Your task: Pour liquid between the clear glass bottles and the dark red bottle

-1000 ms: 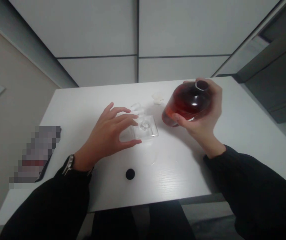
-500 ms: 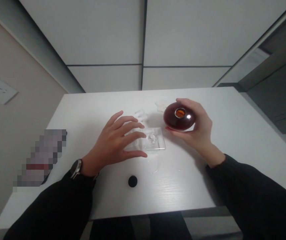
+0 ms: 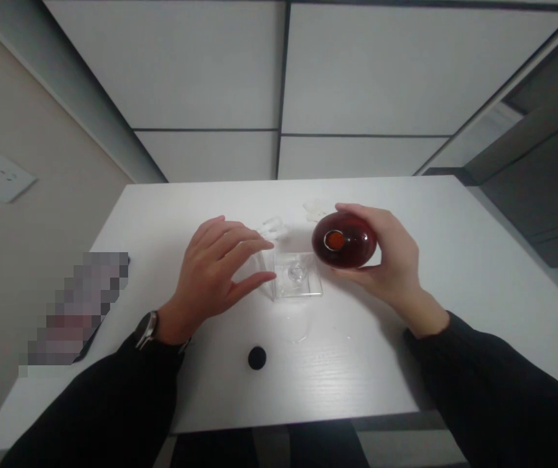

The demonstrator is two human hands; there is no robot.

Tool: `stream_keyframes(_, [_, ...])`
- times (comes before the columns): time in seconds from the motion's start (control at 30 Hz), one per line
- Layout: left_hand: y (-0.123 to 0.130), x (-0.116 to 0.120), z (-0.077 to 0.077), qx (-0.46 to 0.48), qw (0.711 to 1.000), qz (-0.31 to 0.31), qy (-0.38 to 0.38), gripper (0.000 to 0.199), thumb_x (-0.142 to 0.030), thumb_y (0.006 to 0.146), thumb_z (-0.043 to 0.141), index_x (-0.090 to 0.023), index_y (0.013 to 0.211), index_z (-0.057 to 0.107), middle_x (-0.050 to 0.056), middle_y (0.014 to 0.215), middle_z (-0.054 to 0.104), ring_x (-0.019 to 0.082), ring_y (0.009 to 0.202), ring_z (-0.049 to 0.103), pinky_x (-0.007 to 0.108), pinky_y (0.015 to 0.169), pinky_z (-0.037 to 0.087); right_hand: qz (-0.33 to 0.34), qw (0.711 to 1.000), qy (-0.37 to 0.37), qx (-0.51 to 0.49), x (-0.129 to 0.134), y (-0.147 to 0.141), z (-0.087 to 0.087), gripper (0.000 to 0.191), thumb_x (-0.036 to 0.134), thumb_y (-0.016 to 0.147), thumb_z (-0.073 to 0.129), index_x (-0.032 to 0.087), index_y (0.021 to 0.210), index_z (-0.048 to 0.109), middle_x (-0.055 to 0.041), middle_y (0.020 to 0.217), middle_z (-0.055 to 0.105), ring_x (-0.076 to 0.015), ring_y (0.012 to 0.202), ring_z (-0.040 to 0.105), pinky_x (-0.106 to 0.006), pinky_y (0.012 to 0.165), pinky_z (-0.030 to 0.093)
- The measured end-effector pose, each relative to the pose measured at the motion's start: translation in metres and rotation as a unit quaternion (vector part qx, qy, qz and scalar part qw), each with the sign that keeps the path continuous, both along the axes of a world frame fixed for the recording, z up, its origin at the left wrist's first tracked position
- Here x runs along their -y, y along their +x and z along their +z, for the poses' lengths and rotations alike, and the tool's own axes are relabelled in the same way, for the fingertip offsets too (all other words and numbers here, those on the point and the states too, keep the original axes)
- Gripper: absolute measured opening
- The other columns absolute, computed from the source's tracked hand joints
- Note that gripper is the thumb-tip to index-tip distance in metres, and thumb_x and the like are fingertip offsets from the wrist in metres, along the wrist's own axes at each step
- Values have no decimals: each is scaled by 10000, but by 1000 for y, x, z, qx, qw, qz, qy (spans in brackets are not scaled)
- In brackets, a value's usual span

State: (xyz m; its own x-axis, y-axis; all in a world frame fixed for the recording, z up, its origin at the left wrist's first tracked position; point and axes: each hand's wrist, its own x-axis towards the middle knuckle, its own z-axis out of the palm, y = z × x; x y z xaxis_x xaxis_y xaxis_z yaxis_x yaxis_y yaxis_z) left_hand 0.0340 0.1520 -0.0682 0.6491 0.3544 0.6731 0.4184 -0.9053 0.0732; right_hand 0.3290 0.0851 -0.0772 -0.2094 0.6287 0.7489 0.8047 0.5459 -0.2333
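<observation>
Fingers (image 3: 244, 237) of the left hand (image 3: 208, 279) spread open, tips just beside a clear glass block (image 3: 298, 281) lying to their right on the tabletop (image 3: 356, 377). Fingers of the right hand (image 3: 395, 266) grip a dark red bottle (image 3: 351, 242), long axis tipped, mouth toward the head camera, just above the block. Black disc (image 3: 256, 358) lies apart.

Worn above the left hand (image 3: 210, 276) and right hand (image 3: 395, 260): a plain black left sleeve (image 3: 98, 403) and right sleeve (image 3: 493, 383), plus a silver-cased wristwatch (image 3: 148, 329) on a dark strap, fastened around the left wrist (image 3: 169, 322).
</observation>
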Motion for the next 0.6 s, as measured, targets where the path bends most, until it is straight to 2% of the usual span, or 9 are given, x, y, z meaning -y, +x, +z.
stream_keyframes(0.13, [0,0,1,13,1000,16,-8,352,-537,1090,537,-245,1130,730,60,1047,824,250,1017,746,471,1062,512,9,999,19,29,4,-2,4,742,387,910,837,284,1566,505,-119,1358,747,-339,1222,735,-612,1139,575])
stream_keyframes(0.27, [0,0,0,30,999,26,-4,335,-503,1097,527,-234,1116,728,65,1034,822,252,1000,747,464,1038,517,22,997,43,64,4,-3,6,717,305,939,811,262,1581,496,-135,1345,748,-320,1194,739,-531,1050,633])
stream_keyframes(0.37, [0,0,1,32,999,33,0,346,-503,1102,514,-231,1096,729,63,1015,819,249,981,746,455,1013,522,24,995,47,79,3,-4,6,723,299,948,801,259,1595,483,-145,1344,745,-324,1195,734,-510,1007,644])
stream_keyframes(0.5, [0,0,2,36,998,42,-3,366,-511,1104,488,-247,1080,740,59,997,815,248,953,738,446,961,533,16,995,54,85,2,-4,4,733,290,942,802,284,1597,473,-132,1322,755,-321,1176,743,-529,1019,640])
stream_keyframes(0.6, [-1,1,2,40,998,45,-13,372,-513,1102,482,-252,1075,746,65,997,815,254,944,734,451,929,535,-7,995,41,90,3,-2,1,707,310,950,790,308,1583,476,-124,1339,748,-329,1196,738,-584,1075,612])
